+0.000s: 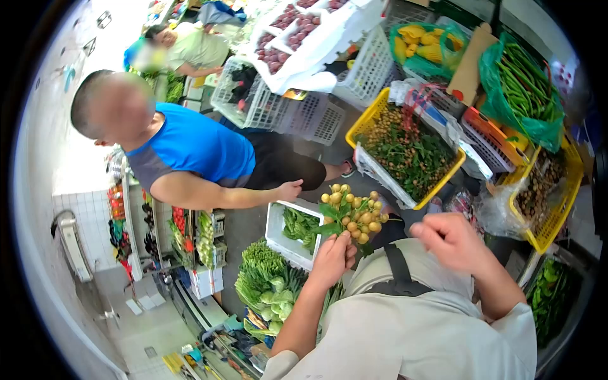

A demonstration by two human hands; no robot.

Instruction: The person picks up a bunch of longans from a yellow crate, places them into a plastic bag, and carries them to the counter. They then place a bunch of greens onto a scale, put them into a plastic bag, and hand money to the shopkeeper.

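Note:
My left hand (pixel 332 256) holds up a bunch of small yellow-brown round fruit with green leaves (pixel 353 215) by its stem, in front of my chest. My right hand (pixel 446 240) hovers a little to the right of the bunch, fingers curled together, with nothing visible in it. It does not touch the fruit. Below both hands is my beige shirt with a dark strap (pixel 399 269) across it.
A person in a blue shirt (pixel 196 142) leans in from the left, one hand (pixel 291 190) at a white crate of greens (pixel 278 221). A yellow basket of the same fruit (pixel 405 152), green beans in a bag (pixel 525 88) and more crates crowd the floor. Leafy vegetables (pixel 269 285) lie below.

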